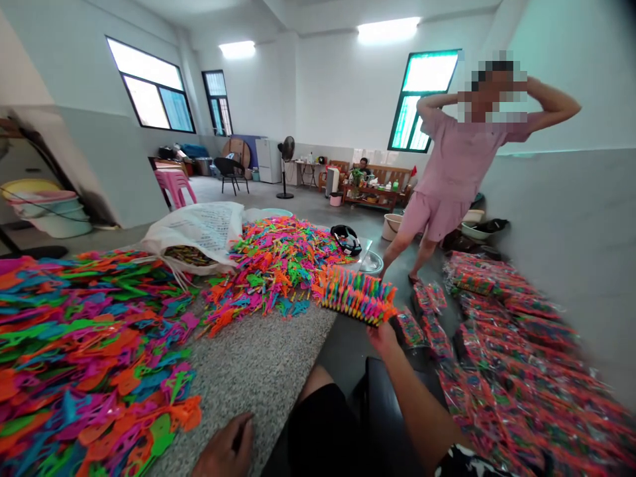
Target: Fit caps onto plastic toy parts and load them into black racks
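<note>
My right hand (383, 338) is closed on the near end of a rack (360, 298) packed with rows of bright plastic pieces in orange, yellow, pink and blue. The rack is held out beyond the corner of the speckled stone table (258, 371). On that table, near its front edge, my left hand (226, 449) rests with fingers loosely bent and a gap by the thumb; nothing shows in it. Left of it spreads a large heap of flat coloured plastic pieces (99, 358). A second pile of coloured pieces (283, 255) lies farther back, behind the rack's left end.
A white woven sack (199, 228) lies open between the piles. A black banded object (346, 240) sits by the far pile. Many clear-wrapped coloured packs (517, 358) cover the floor at right. A person in pink (454, 159) stands beyond; another person sits at the back.
</note>
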`<action>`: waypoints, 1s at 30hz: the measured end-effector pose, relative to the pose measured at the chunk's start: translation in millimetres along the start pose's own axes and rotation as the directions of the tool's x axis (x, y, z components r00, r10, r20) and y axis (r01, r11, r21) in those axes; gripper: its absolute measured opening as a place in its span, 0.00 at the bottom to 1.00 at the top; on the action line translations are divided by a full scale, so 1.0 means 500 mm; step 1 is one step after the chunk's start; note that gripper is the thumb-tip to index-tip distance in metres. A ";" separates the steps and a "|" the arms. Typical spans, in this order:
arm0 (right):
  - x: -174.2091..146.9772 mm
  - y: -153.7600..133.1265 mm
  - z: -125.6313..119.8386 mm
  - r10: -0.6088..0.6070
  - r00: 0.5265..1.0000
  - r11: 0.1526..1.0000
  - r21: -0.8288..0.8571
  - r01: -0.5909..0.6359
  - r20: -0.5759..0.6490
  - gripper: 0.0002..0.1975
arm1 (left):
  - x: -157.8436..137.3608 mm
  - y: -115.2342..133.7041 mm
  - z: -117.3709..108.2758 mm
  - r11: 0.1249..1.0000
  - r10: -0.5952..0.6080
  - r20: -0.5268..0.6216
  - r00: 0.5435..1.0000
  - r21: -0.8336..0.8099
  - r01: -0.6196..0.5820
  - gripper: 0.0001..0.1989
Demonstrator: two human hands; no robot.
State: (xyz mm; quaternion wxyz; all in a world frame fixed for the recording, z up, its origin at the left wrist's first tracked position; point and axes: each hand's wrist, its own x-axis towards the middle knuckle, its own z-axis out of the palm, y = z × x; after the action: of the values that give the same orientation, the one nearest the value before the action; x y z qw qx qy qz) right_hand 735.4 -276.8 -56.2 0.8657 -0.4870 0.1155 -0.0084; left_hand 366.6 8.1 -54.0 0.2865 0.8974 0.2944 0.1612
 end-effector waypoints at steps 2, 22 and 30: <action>0.044 -0.018 0.013 0.048 0.996 0.999 0.028 -0.046 -0.071 0.09 | 0.001 0.000 0.001 0.999 -0.026 -0.003 1.000 0.024 0.026 0.22; 0.067 0.034 0.273 0.446 0.895 0.789 -0.469 -0.398 -0.008 0.15 | -0.010 0.006 0.005 0.995 -0.035 -0.051 0.998 0.092 0.039 0.22; 0.096 -0.022 0.289 0.571 0.821 0.541 -0.753 -0.376 0.000 0.18 | -0.011 0.003 0.012 0.998 -0.002 -0.101 0.995 0.066 0.009 0.20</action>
State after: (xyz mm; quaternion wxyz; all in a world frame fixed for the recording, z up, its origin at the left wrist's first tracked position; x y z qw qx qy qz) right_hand 813.1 -167.2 15.8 0.5768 -0.7341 0.1292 0.3343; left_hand 365.8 1.3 -58.4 0.2419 0.8962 0.3161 0.1957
